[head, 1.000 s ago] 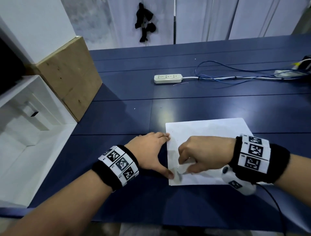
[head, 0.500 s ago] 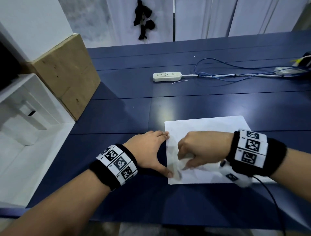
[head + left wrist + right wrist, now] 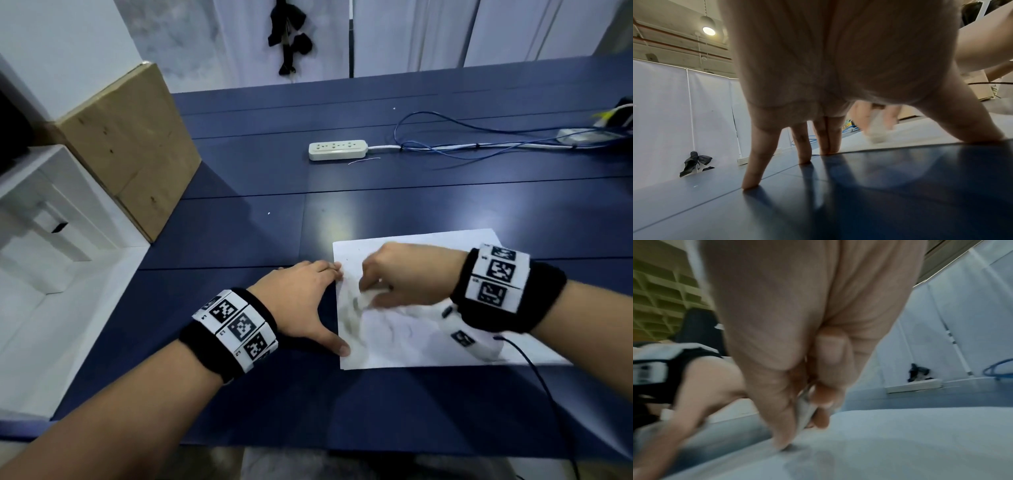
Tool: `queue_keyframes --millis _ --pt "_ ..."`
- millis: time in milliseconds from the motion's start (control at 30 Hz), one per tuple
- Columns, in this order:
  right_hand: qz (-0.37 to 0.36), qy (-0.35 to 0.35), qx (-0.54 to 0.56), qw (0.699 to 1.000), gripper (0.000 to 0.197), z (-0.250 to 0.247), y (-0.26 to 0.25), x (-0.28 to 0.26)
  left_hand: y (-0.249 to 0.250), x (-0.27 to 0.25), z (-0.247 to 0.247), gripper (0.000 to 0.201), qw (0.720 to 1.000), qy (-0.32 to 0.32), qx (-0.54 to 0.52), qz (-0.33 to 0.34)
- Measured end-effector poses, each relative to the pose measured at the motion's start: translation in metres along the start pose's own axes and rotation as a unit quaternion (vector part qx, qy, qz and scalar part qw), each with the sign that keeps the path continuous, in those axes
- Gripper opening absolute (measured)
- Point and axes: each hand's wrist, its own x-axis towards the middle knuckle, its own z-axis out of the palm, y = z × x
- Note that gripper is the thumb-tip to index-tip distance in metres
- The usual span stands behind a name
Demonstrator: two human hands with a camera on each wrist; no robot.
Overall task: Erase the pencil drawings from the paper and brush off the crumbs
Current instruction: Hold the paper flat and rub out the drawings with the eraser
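A white sheet of paper (image 3: 421, 339) lies on the dark blue table (image 3: 239, 246), with grey pencil smudges (image 3: 352, 308) near its left edge. My right hand (image 3: 404, 277) is blurred over the sheet's left part and pinches a white eraser (image 3: 364, 301) between thumb and fingers; the eraser (image 3: 877, 129) touches the paper (image 3: 920, 131). In the right wrist view the eraser (image 3: 804, 407) shows as a pale sliver between my fingertips. My left hand (image 3: 305, 294) lies spread, fingers straight, its fingertips and thumb pressing the paper's left edge.
A white power strip (image 3: 337, 149) with blue and white cables (image 3: 462, 144) lies at the far middle and right of the table. A wooden box (image 3: 130, 144) and a white shelf unit (image 3: 44, 240) stand at the left. A black cord (image 3: 534, 373) trails from my right wrist.
My right hand has moved with the eraser away from me along the paper's left side, from near the front corner toward the middle. The left hand has stayed in place.
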Motion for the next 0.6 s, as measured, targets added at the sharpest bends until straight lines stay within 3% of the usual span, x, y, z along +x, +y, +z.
queue_keyframes --millis 100,167,300,367,500,600 --pt "0.054 0.032 -0.015 0.998 0.035 -0.001 0.016 0.005 0.000 0.000 0.000 0.134 1.000 0.000 -0.001 0.000" --pt "0.012 0.031 -0.013 0.999 0.026 0.001 0.006 -0.004 0.000 -0.001 -0.001 0.134 1.000 0.000 -0.004 0.001" --pt "-0.097 -0.040 0.063 0.993 0.022 0.009 -0.017 -0.020 0.000 0.000 -0.001 0.135 1.000 -0.001 -0.009 0.004" --pt "-0.074 -0.032 0.055 0.995 0.025 0.007 -0.009 -0.012 0.001 0.000 -0.001 0.134 1.000 0.000 -0.006 0.006" --pt "0.041 0.039 0.005 0.998 0.025 0.003 0.017 0.004 0.002 -0.001 -0.003 0.133 1.000 0.001 -0.002 0.007" --pt "-0.003 0.049 0.007 0.999 0.021 0.007 0.007 -0.005 0.001 -0.001 -0.003 0.135 1.000 0.002 -0.006 0.006"
